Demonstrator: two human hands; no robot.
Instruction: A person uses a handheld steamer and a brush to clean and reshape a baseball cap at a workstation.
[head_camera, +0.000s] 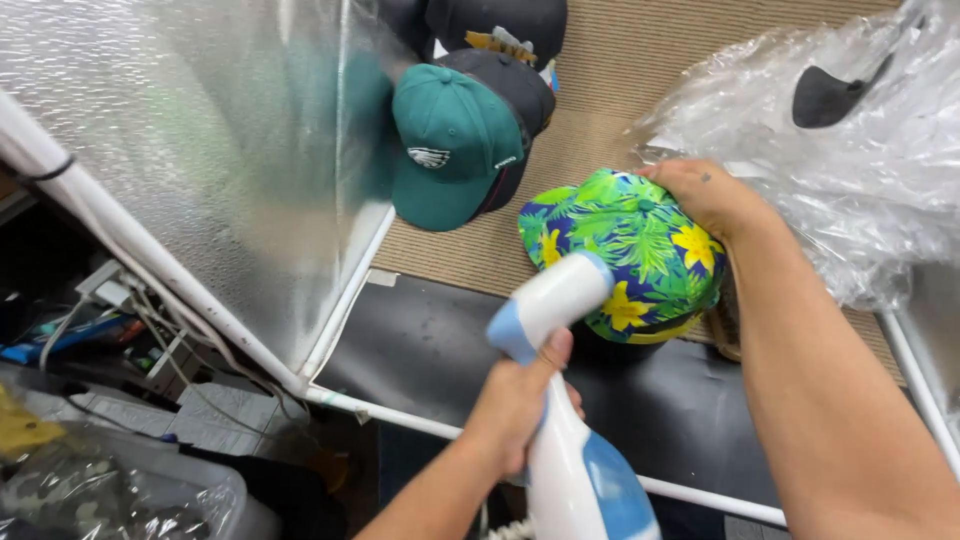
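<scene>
A floral cap (630, 250) in green, blue and yellow sits at the middle of the view, over a black mat (430, 340). My right hand (705, 195) grips its far right side from above. My left hand (520, 400) is closed around the handle of a white and blue handheld steamer (565, 400), whose head points at the front of the floral cap, very close to it.
A green cap (450, 140) leans on a stack of dark caps (510, 30) on tan matting (640, 60). A shiny reflective panel (200, 150) in a white tube frame (150, 280) stands at left. Crinkled clear plastic (850, 170) covers another cap at right. Cables and clutter lie lower left.
</scene>
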